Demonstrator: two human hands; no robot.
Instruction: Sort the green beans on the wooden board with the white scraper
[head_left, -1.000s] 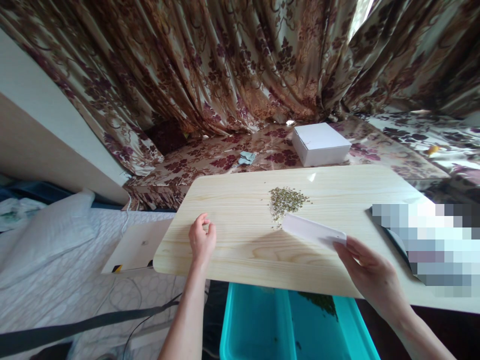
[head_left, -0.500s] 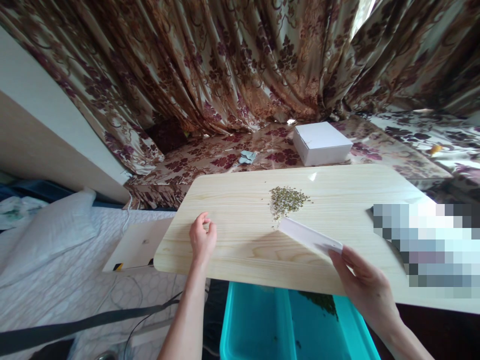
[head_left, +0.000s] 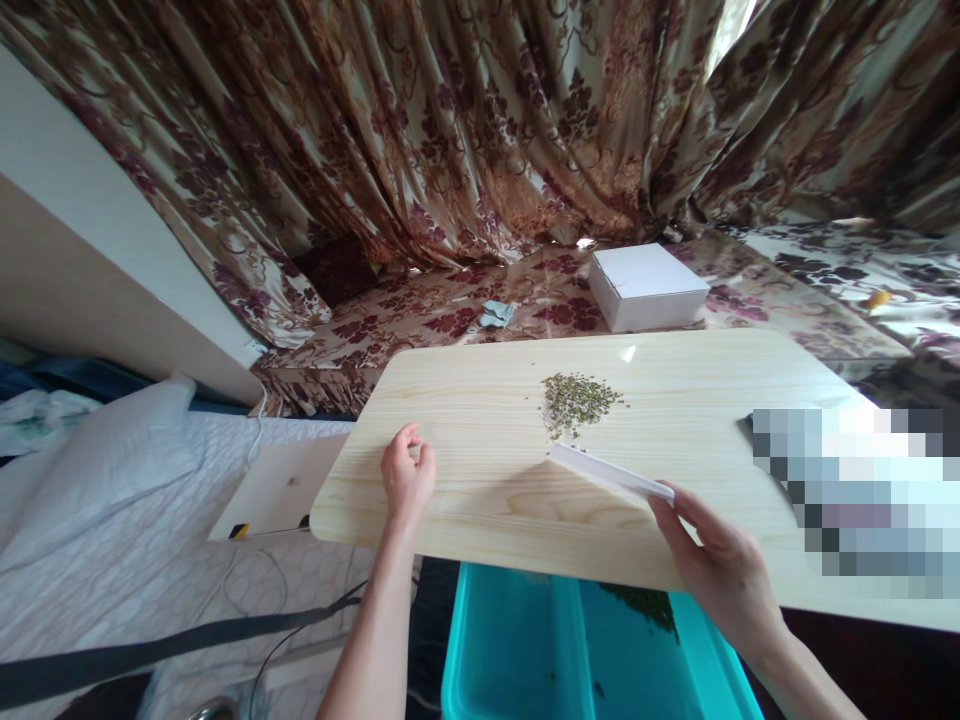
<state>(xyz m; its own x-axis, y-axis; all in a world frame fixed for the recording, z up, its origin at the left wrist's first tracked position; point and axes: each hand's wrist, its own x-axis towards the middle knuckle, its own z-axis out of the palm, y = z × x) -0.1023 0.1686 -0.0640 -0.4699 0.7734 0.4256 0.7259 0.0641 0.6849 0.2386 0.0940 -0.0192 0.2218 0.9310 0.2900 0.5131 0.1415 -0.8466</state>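
Note:
My right hand (head_left: 716,560) pinches one end of a flat white strip (head_left: 611,474) between thumb and fingers. The strip slants to the left over the table, its far end at the lower edge of a loose pile of small green-brown grains (head_left: 581,398). On the left part of the pale wood-grain table (head_left: 480,400) rests my left hand (head_left: 407,475), loosely curled, with a gap between thumb and fingers and nothing in it. Below the near edge stands a turquoise divided bin (head_left: 517,650); dark green bits (head_left: 649,605) lie in its right compartment.
A white box (head_left: 649,285) and a small pale-blue packet (head_left: 496,314) sit on the flowered ledge behind the table. At right, a blurred-out object (head_left: 862,490) lies on the tabletop. A bed (head_left: 135,520) with a pillow is at left, crossed by a dark strap (head_left: 187,640).
My right hand has shifted slightly left, and the strip has turned more onto its edge, its tip now a little lower and further left. My left hand stays in place.

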